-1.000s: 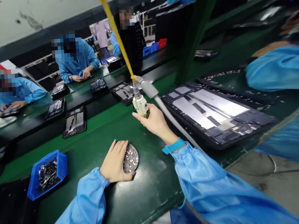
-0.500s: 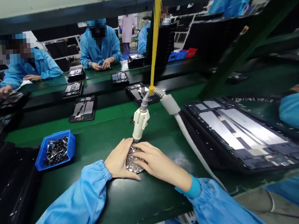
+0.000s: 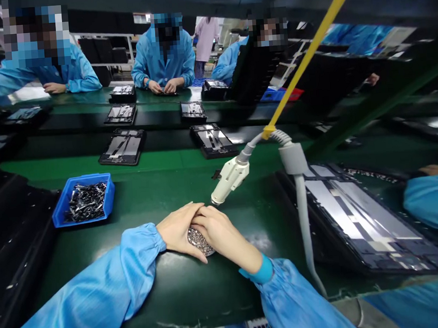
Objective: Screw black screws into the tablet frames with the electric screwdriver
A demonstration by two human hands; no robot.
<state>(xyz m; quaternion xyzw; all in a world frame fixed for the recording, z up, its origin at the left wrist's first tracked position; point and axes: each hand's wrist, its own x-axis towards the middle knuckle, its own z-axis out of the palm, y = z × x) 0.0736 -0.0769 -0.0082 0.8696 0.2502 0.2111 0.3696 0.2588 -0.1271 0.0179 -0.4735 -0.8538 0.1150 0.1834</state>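
A small round dish of screws (image 3: 199,243) lies on the green bench, heaped with tiny shiny metal pieces. My left hand (image 3: 182,232) curves around its left and far side, thumb along the near edge. Over the right part of the dish, my right hand (image 3: 219,231) is bent with its fingers drawn together; the fingertips are hidden behind the hands, so what they pinch does not show. Just beyond my hands hangs a white electric screwdriver (image 3: 230,179), tilted, its tip close to my right knuckles and held by neither hand.
A blue bin (image 3: 109,199) of small black parts stands at left. The screwdriver's grey cable (image 3: 304,228) drops to the right, beside an opened tablet (image 3: 365,213) on a black stack. More opened tablets (image 3: 123,146) lie beyond. Co-workers in blue sit opposite; a blue sleeve (image 3: 433,201) reaches in at right.
My right hand's fingers have curled together over the screws, where they were spread before. The view has shifted, and the screwdriver hangs more tilted. A person at far left has stretched out an arm.
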